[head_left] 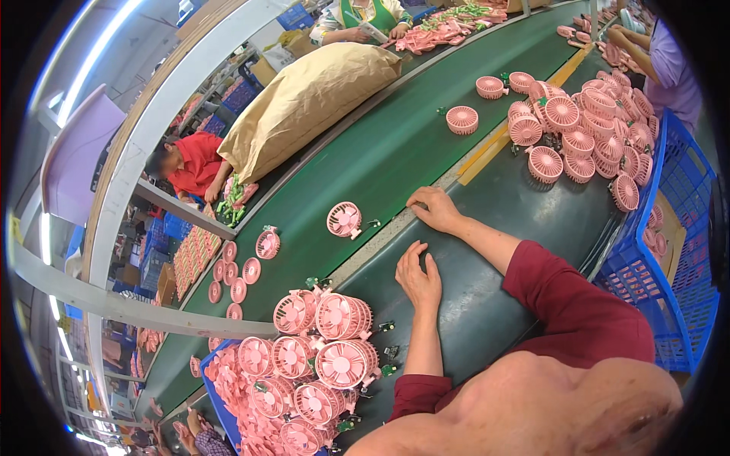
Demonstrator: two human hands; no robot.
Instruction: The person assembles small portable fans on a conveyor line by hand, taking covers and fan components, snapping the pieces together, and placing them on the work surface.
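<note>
The left hand (420, 280) and right hand (436, 210) are half open, fingers loosely curled, both apparently empty, over the dark desk (487, 308); whether the left touches it cannot be told. Beyond them, a pink fan (344, 220) lies on the green conveyor belt (395, 152), with stacked fans (342, 363) to the left and piled fans (578, 142) to the right. Each looks light, stiff and smooth, best gripped around its round rim, sparing the thin ribs and fragile dangling circuit board (373, 223).
</note>
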